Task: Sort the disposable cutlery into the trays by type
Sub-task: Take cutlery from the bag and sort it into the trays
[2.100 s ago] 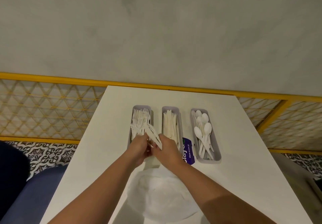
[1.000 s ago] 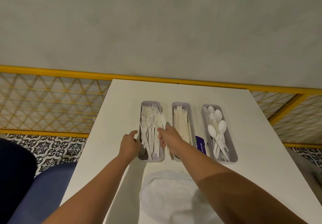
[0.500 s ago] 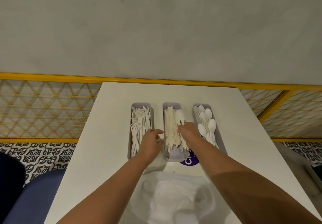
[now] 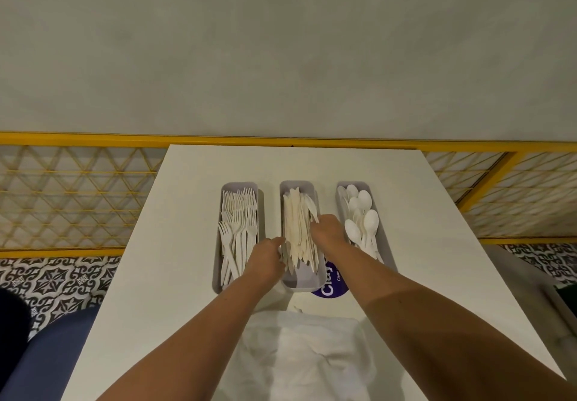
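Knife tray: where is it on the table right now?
In the head view, the knife tray sits mid-table, between the fork tray on its left and the spoon tray on its right.

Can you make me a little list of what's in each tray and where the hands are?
Left tray: forks
Middle tray: knives
Right tray: spoons
Left hand: at the left side of the knives
Right hand: on top of the knives
Grip: cannot tell
Nearest the person: white bag on the table
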### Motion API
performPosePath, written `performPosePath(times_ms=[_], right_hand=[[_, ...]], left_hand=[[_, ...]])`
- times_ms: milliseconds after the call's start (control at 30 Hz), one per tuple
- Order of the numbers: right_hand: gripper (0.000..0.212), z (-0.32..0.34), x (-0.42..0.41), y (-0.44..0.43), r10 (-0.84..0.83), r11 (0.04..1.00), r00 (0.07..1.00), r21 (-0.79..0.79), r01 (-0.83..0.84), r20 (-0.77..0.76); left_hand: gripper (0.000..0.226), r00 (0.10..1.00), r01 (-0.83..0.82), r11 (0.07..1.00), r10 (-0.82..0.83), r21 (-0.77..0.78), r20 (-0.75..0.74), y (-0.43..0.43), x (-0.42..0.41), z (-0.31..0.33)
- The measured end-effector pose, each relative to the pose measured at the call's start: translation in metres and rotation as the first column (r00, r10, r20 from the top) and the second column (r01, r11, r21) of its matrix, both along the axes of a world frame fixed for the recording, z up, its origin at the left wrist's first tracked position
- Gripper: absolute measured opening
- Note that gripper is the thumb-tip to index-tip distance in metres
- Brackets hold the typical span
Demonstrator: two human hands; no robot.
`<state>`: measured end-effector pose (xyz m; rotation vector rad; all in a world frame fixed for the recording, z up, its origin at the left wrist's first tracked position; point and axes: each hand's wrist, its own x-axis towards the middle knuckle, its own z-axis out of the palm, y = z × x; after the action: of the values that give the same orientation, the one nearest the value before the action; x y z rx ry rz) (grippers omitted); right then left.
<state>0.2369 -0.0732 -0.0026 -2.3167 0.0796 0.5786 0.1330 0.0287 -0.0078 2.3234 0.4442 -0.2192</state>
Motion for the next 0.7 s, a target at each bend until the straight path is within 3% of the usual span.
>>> performPosePath(times_ms=[233, 367, 467, 600, 700], right_hand=[[0.012, 0.007, -0.003, -0.015, -0.02, 0.972, 0.998, 0.236, 0.007, 0.054], [0.022, 0.016, 0.002, -0.035, -0.137, 0.928, 0.988, 0.358, 0.102, 0.073], [0.03, 0.02, 0.007, -0.062, -0.235, 0.899, 0.968, 0.398, 0.184, 0.084], [0.042, 0.014, 0.01, -0.095, -0.291, 0.903, 0.953, 0.351, 0.247, 0.078], [0.04, 0.006, 0.008, -0.109, -0.237, 0.952, 0.969, 0.217, 0.216, 0.075]], left_hand=[[0.051, 0.999, 0.003, 1.0, -0.002, 0.027, -0.053, -0.002, 0.005, 0.001], [0.049, 1.0, -0.001, 0.984, -0.002, 0.178, 0.014, -0.015, 0.011, 0.004], [0.048, 0.994, 0.041, 0.979, -0.061, 0.197, 0.096, -0.038, 0.016, 0.011], [0.04, 0.959, 0.206, 0.966, -0.231, 0.156, 0.164, -0.071, 0.017, 0.008], [0.042, 0.914, 0.368, 0.91, -0.392, 0.193, 0.104, -0.089, 0.017, 0.001]])
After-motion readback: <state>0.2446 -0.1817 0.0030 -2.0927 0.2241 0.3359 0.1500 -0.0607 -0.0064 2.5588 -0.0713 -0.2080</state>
